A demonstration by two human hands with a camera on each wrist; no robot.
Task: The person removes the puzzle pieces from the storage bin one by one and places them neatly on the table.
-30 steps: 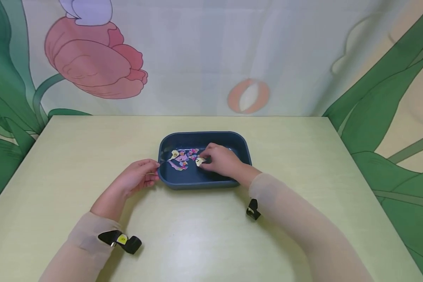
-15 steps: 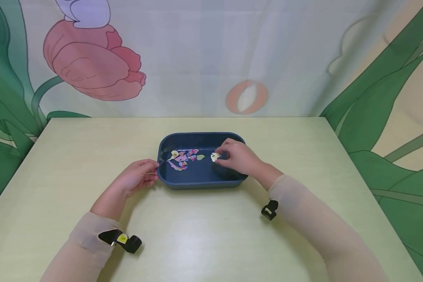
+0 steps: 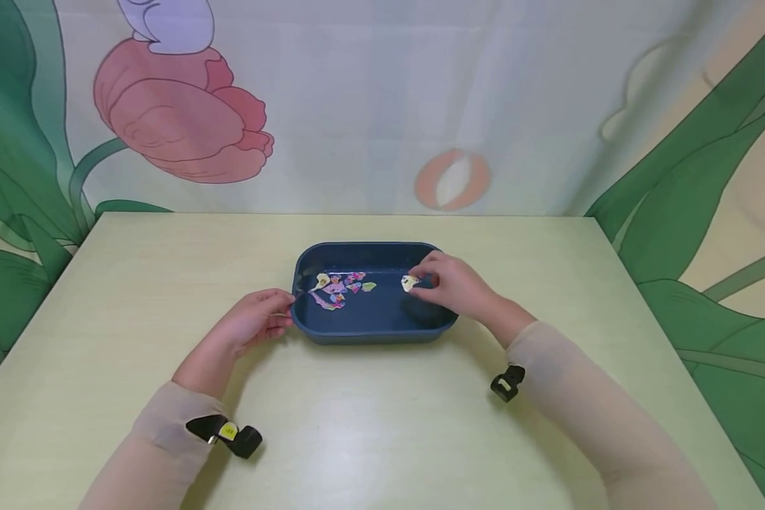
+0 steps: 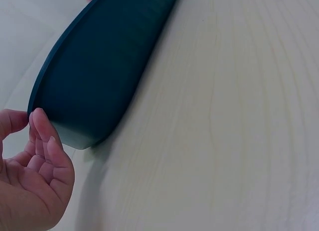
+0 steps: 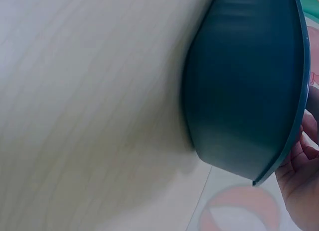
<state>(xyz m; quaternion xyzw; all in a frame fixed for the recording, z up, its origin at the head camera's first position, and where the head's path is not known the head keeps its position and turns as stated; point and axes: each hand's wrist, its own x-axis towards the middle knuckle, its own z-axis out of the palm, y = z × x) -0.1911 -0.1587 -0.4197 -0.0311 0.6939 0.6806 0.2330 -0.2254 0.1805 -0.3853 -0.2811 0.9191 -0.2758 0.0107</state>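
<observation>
A dark blue rectangular tray (image 3: pixel 375 334) with rounded corners stands on the table. My left hand (image 3: pixel 256 322) pinches its left rim between thumb and fingertips, as the left wrist view also shows of that hand (image 4: pixel 42 176). Over the tray's right part, my right hand (image 3: pixel 452 283) pinches a small white-and-yellow sticker (image 3: pixel 409 283). Several colourful flat stickers (image 3: pixel 336 289), mostly pink and purple, lie in the tray's left half, with a yellow-green leaf-shaped one (image 3: pixel 369 287) at their right end. In the right wrist view the tray wall (image 5: pixel 244 91) hides the held sticker and part of the right hand (image 5: pixel 299 176).
The pale wooden table (image 3: pixel 357 425) extends all around the tray. Behind its far edge hangs a light curtain (image 3: pixel 357 106) printed with a pink flower and green leaves. Each sleeve carries a black wrist camera, one on the left (image 3: pixel 229 433) and one on the right (image 3: pixel 507 383).
My right hand has moved right, carrying the white-and-yellow sticker away from the other stickers toward the tray's right side. My left hand keeps holding the rim. The head view has shifted slightly.
</observation>
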